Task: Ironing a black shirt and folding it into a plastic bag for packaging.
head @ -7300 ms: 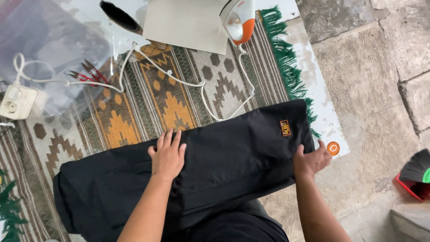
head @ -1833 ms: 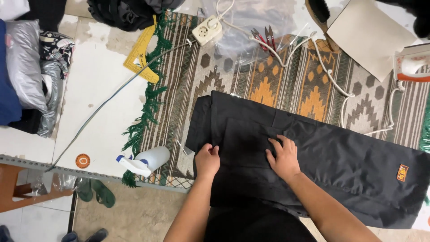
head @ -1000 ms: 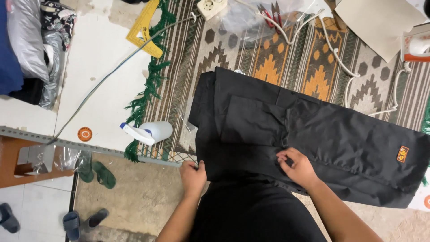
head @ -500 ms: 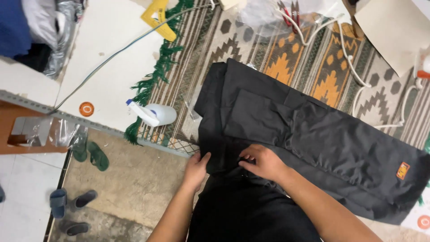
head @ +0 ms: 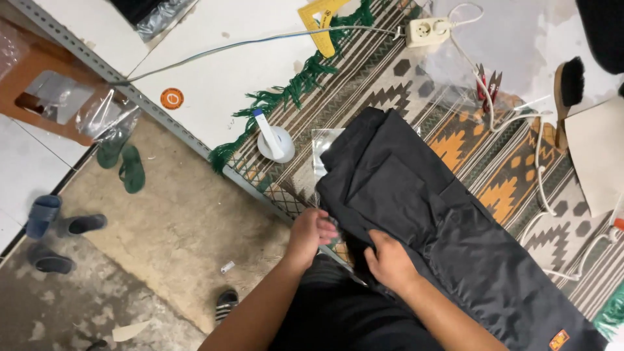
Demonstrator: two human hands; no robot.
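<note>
A pair of black trousers (head: 455, 240) lies across a patterned rug (head: 390, 91) on the worktable, with the waist end toward me and a small orange label (head: 558, 339) near the far leg end. My left hand (head: 311, 233) pinches the near edge of the waistband at the table's edge. Just to its right, my right hand (head: 389, 260) grips the black fabric with curled fingers.
A white spray bottle (head: 273, 140) stands on the rug beside the trousers. A power strip (head: 428, 30) with white cables, a brush (head: 567, 97), red clips (head: 487, 81) and a yellow square ruler (head: 322, 19) lie further back. Sandals (head: 122, 162) sit on the floor.
Both hands slid from flat on the trousers down to the near waist edge and closed on the fabric. The view swung left, showing more floor.
</note>
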